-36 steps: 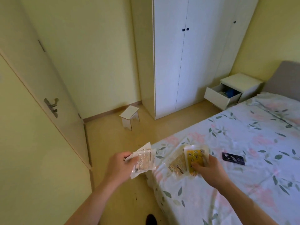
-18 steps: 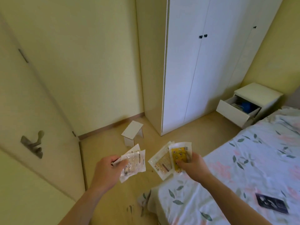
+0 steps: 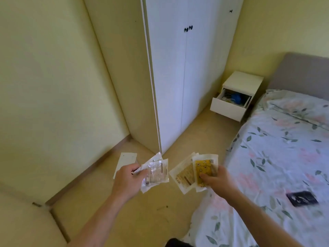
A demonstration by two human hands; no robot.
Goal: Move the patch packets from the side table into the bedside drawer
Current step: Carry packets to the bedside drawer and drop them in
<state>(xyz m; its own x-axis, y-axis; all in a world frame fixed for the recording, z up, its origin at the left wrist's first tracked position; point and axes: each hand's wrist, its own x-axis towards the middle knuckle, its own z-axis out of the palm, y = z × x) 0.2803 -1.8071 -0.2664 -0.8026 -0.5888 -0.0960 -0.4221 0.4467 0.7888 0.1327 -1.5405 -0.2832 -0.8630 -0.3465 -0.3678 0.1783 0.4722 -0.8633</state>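
Two fans of flat square patch packets, one per hand: left hand (image 3: 127,179) pinches the clear crinkly plastic ones (image 3: 154,172), right hand (image 3: 216,179) thumb-clamps the yellow and tan paper-backed ones (image 3: 195,172), likely splayed so none slip while carried. Both fans sit well short of the open white bedside drawer (image 3: 229,106), over bare floor between small white side table (image 3: 125,162) and bed. Faces up; long edges run roughly toward the drawer, tilted slightly outward.

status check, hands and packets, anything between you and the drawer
Left hand grips clear packets. Right hand grips yellow packets. Bedside drawer open, some way ahead. Floor path looks unobstructed.
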